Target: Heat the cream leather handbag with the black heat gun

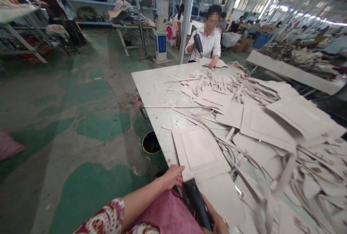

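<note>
At near left edge of table, left hand grips 1 beige panel; right hand wraps black tool just right.

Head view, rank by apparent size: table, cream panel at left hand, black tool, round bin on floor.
table
cream panel
black tool and round bin look alike; tool nearer the camera, so unranked.
</note>
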A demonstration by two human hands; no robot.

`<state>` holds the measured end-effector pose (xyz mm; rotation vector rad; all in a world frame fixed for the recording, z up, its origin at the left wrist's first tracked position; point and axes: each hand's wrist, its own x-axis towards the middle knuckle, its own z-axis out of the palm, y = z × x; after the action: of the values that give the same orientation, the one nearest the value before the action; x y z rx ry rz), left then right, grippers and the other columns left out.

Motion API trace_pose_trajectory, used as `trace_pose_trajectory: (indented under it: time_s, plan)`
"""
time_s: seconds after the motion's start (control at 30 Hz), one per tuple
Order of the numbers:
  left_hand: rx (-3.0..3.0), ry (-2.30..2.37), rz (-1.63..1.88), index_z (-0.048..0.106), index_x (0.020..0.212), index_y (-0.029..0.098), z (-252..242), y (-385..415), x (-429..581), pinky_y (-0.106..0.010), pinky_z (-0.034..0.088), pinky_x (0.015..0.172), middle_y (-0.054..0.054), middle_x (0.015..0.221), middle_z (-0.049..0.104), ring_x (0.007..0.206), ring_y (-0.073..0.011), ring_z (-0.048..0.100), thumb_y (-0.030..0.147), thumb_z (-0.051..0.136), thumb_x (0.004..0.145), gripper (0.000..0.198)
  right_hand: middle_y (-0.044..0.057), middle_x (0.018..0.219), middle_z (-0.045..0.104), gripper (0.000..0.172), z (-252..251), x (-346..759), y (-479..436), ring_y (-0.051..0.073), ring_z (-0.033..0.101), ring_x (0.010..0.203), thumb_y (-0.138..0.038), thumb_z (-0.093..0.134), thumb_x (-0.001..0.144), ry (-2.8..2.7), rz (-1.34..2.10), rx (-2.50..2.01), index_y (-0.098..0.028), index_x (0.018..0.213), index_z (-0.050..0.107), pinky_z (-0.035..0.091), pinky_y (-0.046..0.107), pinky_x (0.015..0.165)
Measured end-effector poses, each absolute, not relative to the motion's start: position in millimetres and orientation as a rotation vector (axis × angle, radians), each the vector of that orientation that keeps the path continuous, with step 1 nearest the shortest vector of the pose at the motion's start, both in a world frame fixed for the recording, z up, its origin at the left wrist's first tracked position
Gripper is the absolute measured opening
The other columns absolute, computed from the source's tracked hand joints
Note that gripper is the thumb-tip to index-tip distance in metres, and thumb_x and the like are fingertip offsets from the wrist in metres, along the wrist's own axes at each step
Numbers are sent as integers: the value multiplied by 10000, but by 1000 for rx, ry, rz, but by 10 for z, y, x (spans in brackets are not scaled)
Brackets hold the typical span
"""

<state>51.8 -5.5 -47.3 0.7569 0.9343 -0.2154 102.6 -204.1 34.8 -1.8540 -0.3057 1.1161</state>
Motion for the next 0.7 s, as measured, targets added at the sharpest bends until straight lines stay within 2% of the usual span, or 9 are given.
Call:
trace_pose_trajectory:
  time_s: [0.13,0.23,0.3,0.4,0.43,0.6,0.7]
  plan:
    - [711,968,-199,543,832,85,-508,-118,547,-324,508,544,-85,664,623,543,-175,598,458,462,811,382,53,884,664,768,426,1105,-1809,160,561,546,-276,586,599,-247,1110,-1686,-131,1318,359,449,257,484]
    - [690,963,-190,562,869,83,-516,-106,596,-314,513,568,-107,718,644,604,-184,620,435,459,820,370,-8,628,616,820,502,1194,-1837,128,463,397,-289,544,656,-170,1108,-1750,-130,1379,190,355,229,374]
    - [685,959,-182,568,878,83,-520,-97,619,-304,509,551,-109,724,648,594,-182,619,402,465,822,340,-4,634,621,830,504,1203,-1914,134,485,430,-260,539,624,-191,1143,-1736,-104,1370,210,360,232,406]
    - [684,950,-163,571,859,83,-541,-111,635,-298,506,533,-106,704,649,564,-178,611,358,469,821,296,76,938,652,796,474,1158,-1943,170,567,651,-207,523,537,-242,1103,-1710,-52,1301,363,420,258,580]
    - [684,946,-153,570,852,85,-552,-122,637,-298,507,535,-106,705,650,567,-179,614,352,469,820,287,76,960,648,787,472,1141,-1912,181,570,696,-203,516,531,-236,1078,-1726,-50,1291,383,422,263,616]
    - [673,919,-104,570,860,93,-607,-158,644,-320,523,584,-124,749,666,639,-205,639,377,471,816,304,8,738,630,782,516,1109,-1722,133,478,484,-232,488,593,-173,1044,-1742,-116,1341,293,356,249,464]
    - [664,899,-98,575,903,91,-594,-132,673,-344,529,617,-135,797,676,681,-227,649,375,532,783,311,-8,643,589,806,478,1163,-1838,127,468,451,-260,500,608,-162,990,-1747,-114,1354,233,339,235,430]
